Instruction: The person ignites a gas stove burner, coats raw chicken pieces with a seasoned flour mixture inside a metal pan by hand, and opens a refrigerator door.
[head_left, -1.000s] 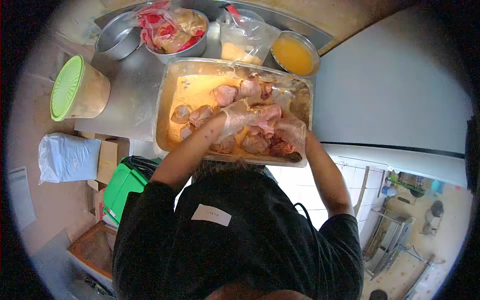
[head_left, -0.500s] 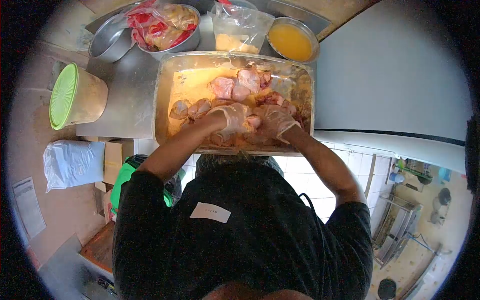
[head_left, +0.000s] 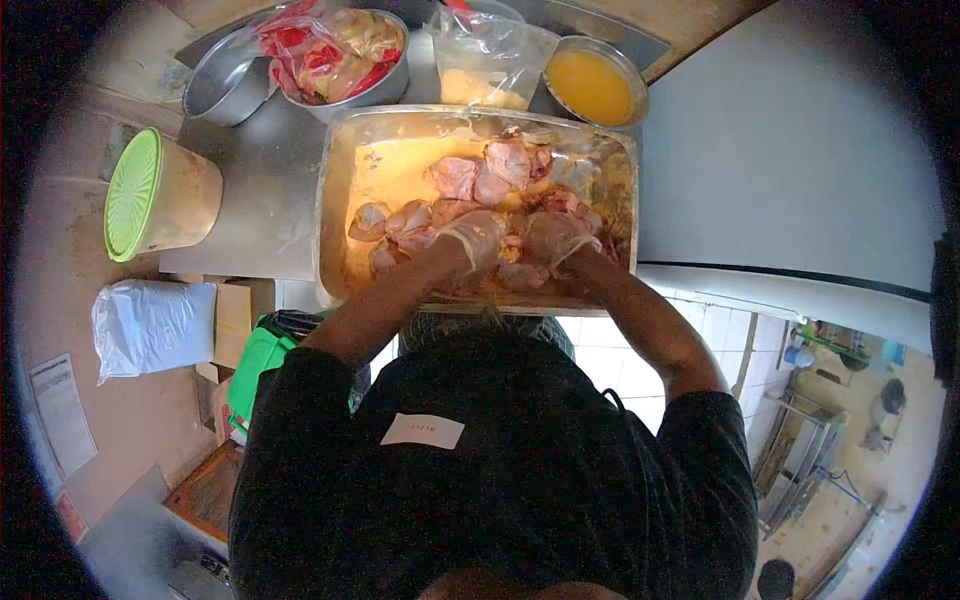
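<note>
A large metal tray (head_left: 325, 215) holds several raw chicken pieces (head_left: 455, 177) over a yellow-orange coating. Both of my hands are in clear plastic gloves and reach into the near half of this tray. My left hand (head_left: 478, 236) is curled down over chicken pieces near the middle, its fingertips partly hidden. Just to its right, my right hand (head_left: 553, 240) is closed around chicken too, with the fingers bent downward. A small chicken piece (head_left: 512, 242) shows between the two hands. More pieces lie to the left of my left hand and beyond both hands.
Behind the tray stand a metal bowl (head_left: 632, 112) of orange-yellow liquid, a plastic bag of pale powder (head_left: 482, 90), and a pot (head_left: 398, 80) with bagged food. A green-lidded tub (head_left: 185, 200) lies at left. A large pale grey surface (head_left: 790, 150) borders the right side.
Both hands remain among the chicken, with slight shifts of the wrists and fingers. My left hand has tilted a little more downward. The whole view has moved slightly.
</note>
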